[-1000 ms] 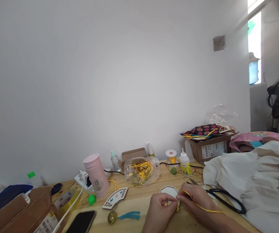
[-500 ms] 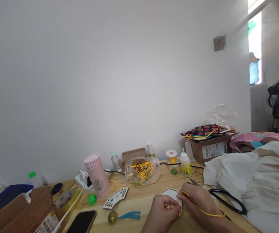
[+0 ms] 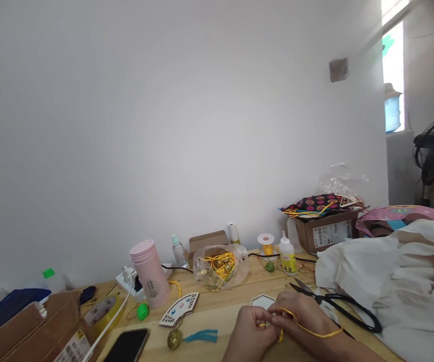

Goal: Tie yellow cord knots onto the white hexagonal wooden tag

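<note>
Low in the head view, my left hand (image 3: 252,329) pinches a yellow cord (image 3: 315,333), whose short end hangs below the fingertips. My right hand (image 3: 295,311) is closed on the same cord, its fingertips meeting those of the left. A length of the cord runs back over the right hand toward the wrist. Just behind the hands lies a white octagonal piece with a dark edge (image 3: 262,300), partly covered by them. To the left are a fan-shaped cut-out plate (image 3: 179,309) and a brass-coloured bell (image 3: 174,339) with a blue tassel (image 3: 203,336).
Black-handled scissors (image 3: 347,304) lie right of my hands, beside white cloth (image 3: 386,271). Behind stand a glue bottle (image 3: 287,257), a thread spool (image 3: 266,244) and a plastic bag of yellow cords (image 3: 220,266). A pink tumbler (image 3: 150,274), phone (image 3: 128,346) and cardboard box (image 3: 31,332) are left.
My right hand has moved slightly left, so its fingertips now meet the left hand's. More of the scissors shows, and less of the octagonal piece. The view has shifted a little.
</note>
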The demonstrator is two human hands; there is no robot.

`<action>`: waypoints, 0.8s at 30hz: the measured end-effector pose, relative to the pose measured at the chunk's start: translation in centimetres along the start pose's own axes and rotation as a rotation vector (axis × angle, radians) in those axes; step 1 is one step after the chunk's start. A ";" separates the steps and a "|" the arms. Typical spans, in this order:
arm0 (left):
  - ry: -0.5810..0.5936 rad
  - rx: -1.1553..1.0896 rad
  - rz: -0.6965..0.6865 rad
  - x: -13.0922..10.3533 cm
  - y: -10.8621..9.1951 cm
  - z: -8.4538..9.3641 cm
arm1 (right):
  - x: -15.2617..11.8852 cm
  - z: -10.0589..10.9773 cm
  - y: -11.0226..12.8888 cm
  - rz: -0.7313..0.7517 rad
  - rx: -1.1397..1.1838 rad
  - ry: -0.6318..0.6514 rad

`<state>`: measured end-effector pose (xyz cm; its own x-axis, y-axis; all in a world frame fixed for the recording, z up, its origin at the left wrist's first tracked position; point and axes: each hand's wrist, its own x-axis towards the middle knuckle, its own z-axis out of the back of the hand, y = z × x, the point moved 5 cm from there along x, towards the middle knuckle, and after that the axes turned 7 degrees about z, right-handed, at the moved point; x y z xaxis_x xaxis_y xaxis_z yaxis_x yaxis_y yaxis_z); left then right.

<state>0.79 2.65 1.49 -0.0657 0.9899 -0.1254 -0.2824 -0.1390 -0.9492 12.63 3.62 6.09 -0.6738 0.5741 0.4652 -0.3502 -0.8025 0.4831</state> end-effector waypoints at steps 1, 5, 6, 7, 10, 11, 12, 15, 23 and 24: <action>-0.009 0.003 -0.001 0.0 0.0 0.1 | 0.0 0.0 0.0 -0.002 -0.021 0.014; -0.016 0.043 -0.002 0.3 0.2 0.4 | 0.1 -0.1 -0.5 0.020 -0.091 0.051; -0.019 0.056 0.000 0.5 0.3 0.6 | 0.1 -0.1 -0.5 0.035 -0.106 0.066; -0.022 0.069 0.002 0.6 0.3 0.7 | 0.1 0.0 -0.5 0.044 -0.119 0.079; -0.028 0.082 -0.008 0.7 0.3 1.0 | 0.0 0.4 -0.4 -0.004 -0.137 0.077; -0.029 0.076 -0.014 0.6 0.2 1.0 | 0.0 0.6 -0.4 -0.037 -0.140 0.059; -0.026 0.065 -0.014 0.5 0.0 1.0 | -0.1 0.8 -0.3 -0.065 -0.143 0.042; -0.010 0.031 -0.017 0.2 -0.5 0.8 | -0.1 0.9 -0.1 -0.106 -0.149 0.016; -0.057 0.029 0.043 0.4 0.1 1.2 | -0.1 0.6 -0.1 -0.081 -0.188 0.002; -0.064 0.030 0.046 0.4 0.2 1.2 | -0.1 0.6 0.0 -0.064 -0.191 -0.004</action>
<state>-0.48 3.03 1.60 -0.1401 0.9789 -0.1488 -0.3062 -0.1858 -0.9337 13.08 3.61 6.48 -0.6438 0.6250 0.4414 -0.5094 -0.7806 0.3622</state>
